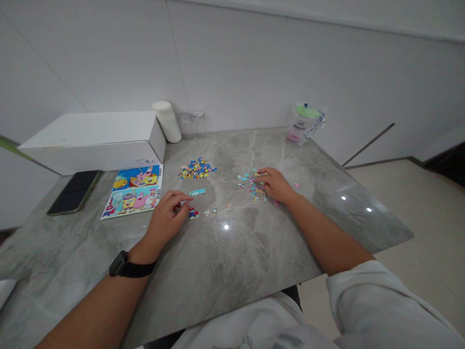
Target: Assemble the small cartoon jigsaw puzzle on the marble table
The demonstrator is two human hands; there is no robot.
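Note:
My left hand (170,213) rests on the table beside a few joined puzzle pieces. Its index finger is stretched toward a light-blue joined strip (197,192), and its thumb lies next to a red and blue joined cluster (193,212); the other fingers are curled and partly hidden. My right hand (275,185) reaches over a loose spread of pink and light-blue puzzle pieces (257,192), its fingers apart and fingertips touching among them. Single pieces, such as a small pale one (229,206), lie between the hands. A denser pile of blue and yellow pieces (196,168) sits farther back.
A cartoon picture sheet (135,191) and a dark phone (74,192) lie at left. Behind them stand a white box (94,140), a white bottle (167,122) and two clear glasses (198,124). A plastic-wrapped cup with green top (304,123) stands at the back right.

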